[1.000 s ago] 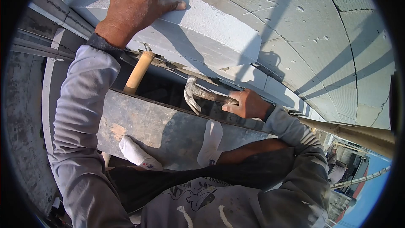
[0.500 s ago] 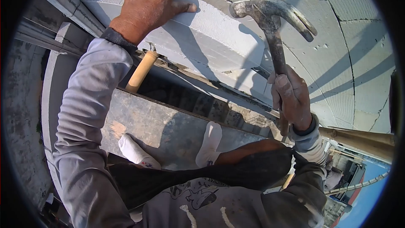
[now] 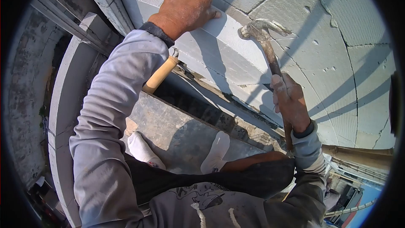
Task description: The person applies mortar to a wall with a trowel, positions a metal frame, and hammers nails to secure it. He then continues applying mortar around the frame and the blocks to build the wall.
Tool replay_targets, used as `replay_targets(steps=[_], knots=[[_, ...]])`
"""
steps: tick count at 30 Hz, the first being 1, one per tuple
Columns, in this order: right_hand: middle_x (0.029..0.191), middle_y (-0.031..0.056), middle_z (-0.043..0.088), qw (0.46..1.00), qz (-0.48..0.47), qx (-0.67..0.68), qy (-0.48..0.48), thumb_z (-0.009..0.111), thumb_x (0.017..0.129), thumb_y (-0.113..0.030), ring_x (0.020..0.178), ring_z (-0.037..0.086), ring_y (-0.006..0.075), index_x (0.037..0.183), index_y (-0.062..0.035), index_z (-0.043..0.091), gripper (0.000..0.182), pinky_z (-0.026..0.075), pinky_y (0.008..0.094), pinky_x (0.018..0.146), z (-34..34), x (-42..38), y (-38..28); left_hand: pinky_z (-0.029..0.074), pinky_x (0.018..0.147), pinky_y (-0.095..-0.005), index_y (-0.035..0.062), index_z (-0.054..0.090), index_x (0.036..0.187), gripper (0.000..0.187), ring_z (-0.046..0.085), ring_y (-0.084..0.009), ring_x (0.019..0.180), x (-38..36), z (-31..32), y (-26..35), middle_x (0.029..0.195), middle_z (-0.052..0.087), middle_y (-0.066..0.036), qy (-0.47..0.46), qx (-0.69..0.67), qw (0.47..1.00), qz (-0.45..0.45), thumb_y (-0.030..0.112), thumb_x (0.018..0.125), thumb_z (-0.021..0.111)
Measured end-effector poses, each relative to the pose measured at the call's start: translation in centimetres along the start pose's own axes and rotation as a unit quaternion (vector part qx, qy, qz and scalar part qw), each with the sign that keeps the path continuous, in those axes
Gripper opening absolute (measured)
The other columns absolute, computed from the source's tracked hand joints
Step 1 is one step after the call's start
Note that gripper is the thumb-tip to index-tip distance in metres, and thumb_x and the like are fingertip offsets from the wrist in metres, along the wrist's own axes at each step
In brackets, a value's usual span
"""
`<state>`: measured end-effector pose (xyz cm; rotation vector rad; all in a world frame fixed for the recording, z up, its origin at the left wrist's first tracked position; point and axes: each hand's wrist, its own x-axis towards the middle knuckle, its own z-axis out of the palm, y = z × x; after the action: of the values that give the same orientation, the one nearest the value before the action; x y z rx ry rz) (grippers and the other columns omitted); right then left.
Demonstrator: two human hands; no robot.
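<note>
My right hand (image 3: 291, 101) is wrapped around the handle of a claw hammer (image 3: 265, 41), its worn metal head raised at the block's right end in this view. A long white aerated concrete block (image 3: 236, 42) lies along the wall's lower edge. My left hand (image 3: 187, 6) rests on the block's top toward its left part, fingers bent over it and thumb stretched along it; the fingertips are partly hidden. Shadows of the arm and hammer fall across the block's near face.
White block wall (image 3: 325, 55) with dark joints rises ahead. Below, my socked feet stand on a grey board (image 3: 181, 143), beside a dark gap with a bamboo pole (image 3: 160, 75) across it. Grey posts (image 3: 107, 0) and a curved concrete ledge (image 3: 63, 97) are on the left.
The hammer head has turned and dropped lower, close to the block's right end. The view has shifted, so things appear farther right; my left hand stays on the block.
</note>
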<state>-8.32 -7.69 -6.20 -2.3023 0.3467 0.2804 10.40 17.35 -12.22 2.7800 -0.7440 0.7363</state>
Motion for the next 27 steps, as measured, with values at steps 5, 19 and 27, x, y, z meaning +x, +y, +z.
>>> replay_targets(steps=[5, 19, 27], knots=[[0.055, 0.0055, 0.048, 0.999, -0.023, -0.035, 0.010, 0.053, 0.100, -0.035, 0.050, 0.050, 0.0144, 0.096, 0.0011, 0.060, 0.037, 0.040, 0.0332, 0.050, 0.2, 0.1, 0.8, 0.055, 0.083, -0.0413, 0.0058, 0.069, 0.102, 0.025, 0.067, -0.0328, 0.097, 0.2, -0.7, -5.3, 0.108, 0.068, -0.015, 0.036, -0.041, 0.996, -0.065, 0.027, 0.091, 0.065], [0.055, 0.0033, 0.048, 0.998, -0.068, -0.005, 0.007, 0.050, 0.100, -0.038, 0.047, 0.047, 0.0101, 0.096, 0.0018, 0.057, 0.041, 0.038, 0.0291, 0.044, 0.5, 0.6, -2.6, 0.057, 0.077, -0.0419, 0.0029, 0.072, 0.098, 0.043, 0.071, -0.0342, 0.084, -1.2, -1.7, -11.0, 0.087, 0.072, -0.017, -0.062, 0.050, 0.989, -0.123, 0.044, 0.087, 0.069], [0.059, 0.0040, 0.049, 0.949, -0.301, -0.054, 0.078, 0.044, 0.102, -0.042, 0.048, 0.050, 0.0129, 0.093, -0.0007, 0.055, 0.044, 0.041, 0.0283, 0.044, 4.7, 3.8, -11.3, 0.053, 0.070, -0.0451, 0.0034, 0.071, 0.074, 0.053, 0.065, -0.0306, 0.059, -1.1, -2.4, -10.2, 0.063, 0.064, -0.013, -0.095, 0.238, 0.965, -0.058, 0.055, 0.086, 0.062]])
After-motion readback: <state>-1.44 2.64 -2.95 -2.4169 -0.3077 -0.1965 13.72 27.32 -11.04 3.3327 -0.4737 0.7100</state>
